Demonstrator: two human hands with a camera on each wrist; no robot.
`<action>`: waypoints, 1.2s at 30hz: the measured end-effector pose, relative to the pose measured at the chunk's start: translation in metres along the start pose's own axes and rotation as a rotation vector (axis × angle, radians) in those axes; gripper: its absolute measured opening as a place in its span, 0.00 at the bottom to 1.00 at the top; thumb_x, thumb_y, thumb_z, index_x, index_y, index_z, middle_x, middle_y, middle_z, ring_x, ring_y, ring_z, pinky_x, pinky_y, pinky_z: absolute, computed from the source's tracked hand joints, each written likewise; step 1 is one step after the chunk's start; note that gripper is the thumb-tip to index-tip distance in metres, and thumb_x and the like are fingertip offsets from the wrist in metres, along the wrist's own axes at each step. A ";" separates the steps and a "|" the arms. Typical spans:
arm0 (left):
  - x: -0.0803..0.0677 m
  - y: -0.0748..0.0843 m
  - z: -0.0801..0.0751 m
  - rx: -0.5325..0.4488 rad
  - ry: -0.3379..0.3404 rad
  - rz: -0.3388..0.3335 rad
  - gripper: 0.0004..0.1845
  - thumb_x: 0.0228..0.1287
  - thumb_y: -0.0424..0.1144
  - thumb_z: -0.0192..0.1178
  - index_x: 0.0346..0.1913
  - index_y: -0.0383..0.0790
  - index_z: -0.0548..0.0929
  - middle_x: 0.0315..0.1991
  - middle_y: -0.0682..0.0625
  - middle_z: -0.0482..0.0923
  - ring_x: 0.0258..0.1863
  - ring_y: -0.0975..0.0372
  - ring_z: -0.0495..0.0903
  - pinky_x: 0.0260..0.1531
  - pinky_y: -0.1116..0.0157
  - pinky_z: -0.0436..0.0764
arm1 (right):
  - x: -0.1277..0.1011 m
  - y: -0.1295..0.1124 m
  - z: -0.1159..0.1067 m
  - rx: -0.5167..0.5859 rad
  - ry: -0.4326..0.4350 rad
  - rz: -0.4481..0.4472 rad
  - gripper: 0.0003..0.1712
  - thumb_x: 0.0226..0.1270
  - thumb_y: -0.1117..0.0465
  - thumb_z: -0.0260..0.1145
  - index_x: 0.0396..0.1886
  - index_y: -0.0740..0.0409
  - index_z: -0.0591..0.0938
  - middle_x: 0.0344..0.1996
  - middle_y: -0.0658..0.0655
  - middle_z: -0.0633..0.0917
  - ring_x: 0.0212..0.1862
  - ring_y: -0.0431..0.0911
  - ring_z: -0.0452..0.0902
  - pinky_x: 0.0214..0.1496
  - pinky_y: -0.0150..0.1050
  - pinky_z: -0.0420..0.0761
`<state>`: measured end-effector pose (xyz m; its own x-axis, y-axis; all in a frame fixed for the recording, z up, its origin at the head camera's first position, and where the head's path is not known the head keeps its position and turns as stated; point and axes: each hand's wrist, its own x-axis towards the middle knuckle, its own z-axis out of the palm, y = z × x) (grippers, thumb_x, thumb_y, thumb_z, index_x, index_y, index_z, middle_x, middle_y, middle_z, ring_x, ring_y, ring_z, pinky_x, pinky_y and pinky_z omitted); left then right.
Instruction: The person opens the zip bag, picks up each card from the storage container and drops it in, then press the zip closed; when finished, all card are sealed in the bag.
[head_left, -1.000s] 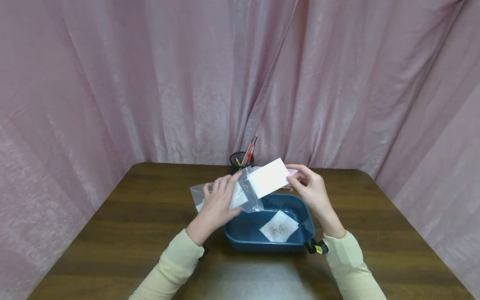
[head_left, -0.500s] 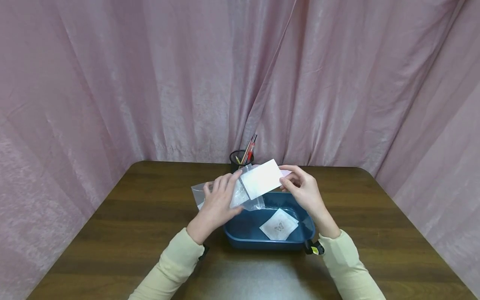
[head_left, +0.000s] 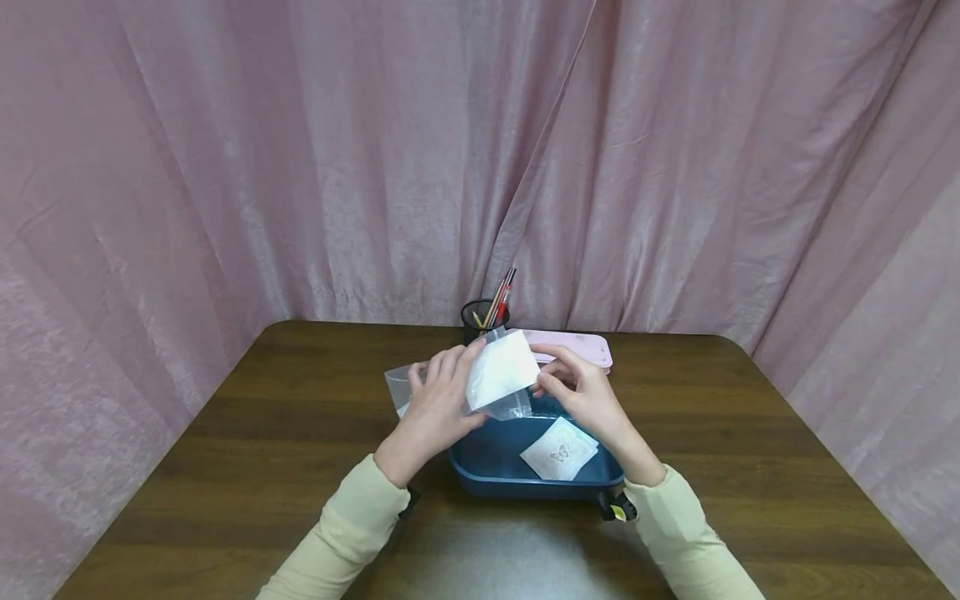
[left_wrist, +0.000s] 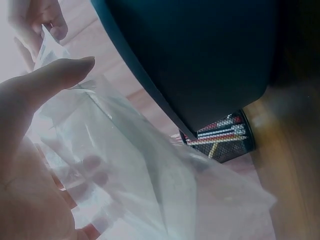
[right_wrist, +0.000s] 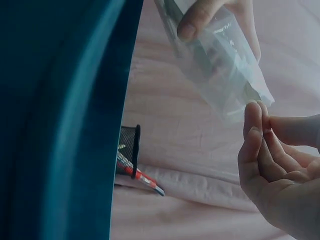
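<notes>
My left hand (head_left: 433,408) grips a clear zip bag (head_left: 512,407) over the far left part of a blue basin (head_left: 487,485). A flat white card (head_left: 504,369) lies mostly within the bag's mouth, its right end sticking out. Thumb and fingertips of my right hand (head_left: 588,398) pinch that end. In the left wrist view the thumb lies across the see-through bag (left_wrist: 125,160), with fingers showing behind it. From the right wrist, the pinching right hand (right_wrist: 280,175) meets the card's corner at the bag's end. Inside the basin rests a white square packet (head_left: 558,450) printed with a butterfly.
Behind the basin stands a black mesh pencil cup (head_left: 472,317) with several pencils. A pink flat case (head_left: 581,344) lies to its right. The brown wooden table (head_left: 247,467) runs back to pink curtains (head_left: 375,167).
My right hand has moved left and pushed the white card deeper into the bag. The pink case behind has come into fuller view. My left hand has stayed nearly still.
</notes>
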<state>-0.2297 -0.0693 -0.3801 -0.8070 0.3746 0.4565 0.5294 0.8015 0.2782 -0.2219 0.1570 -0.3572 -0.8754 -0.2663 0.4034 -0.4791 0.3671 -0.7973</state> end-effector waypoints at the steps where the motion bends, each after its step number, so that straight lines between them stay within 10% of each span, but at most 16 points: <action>1: 0.000 0.000 0.000 -0.003 -0.002 -0.001 0.56 0.44 0.46 0.78 0.73 0.49 0.53 0.64 0.42 0.65 0.63 0.48 0.62 0.59 0.38 0.58 | -0.001 0.000 0.001 -0.001 -0.008 -0.008 0.23 0.68 0.68 0.61 0.62 0.63 0.74 0.33 0.65 0.86 0.34 0.45 0.85 0.42 0.31 0.82; 36: 0.004 0.000 0.001 -0.031 -0.035 -0.029 0.56 0.45 0.47 0.77 0.74 0.53 0.51 0.64 0.43 0.64 0.65 0.49 0.61 0.60 0.39 0.56 | 0.001 0.001 -0.007 -0.208 -0.036 -0.043 0.12 0.66 0.65 0.64 0.48 0.59 0.84 0.41 0.59 0.88 0.39 0.45 0.83 0.43 0.34 0.81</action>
<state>-0.2335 -0.0674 -0.3788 -0.8306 0.3679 0.4181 0.5129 0.7979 0.3168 -0.2235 0.1630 -0.3544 -0.8528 -0.3162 0.4157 -0.5222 0.5301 -0.6681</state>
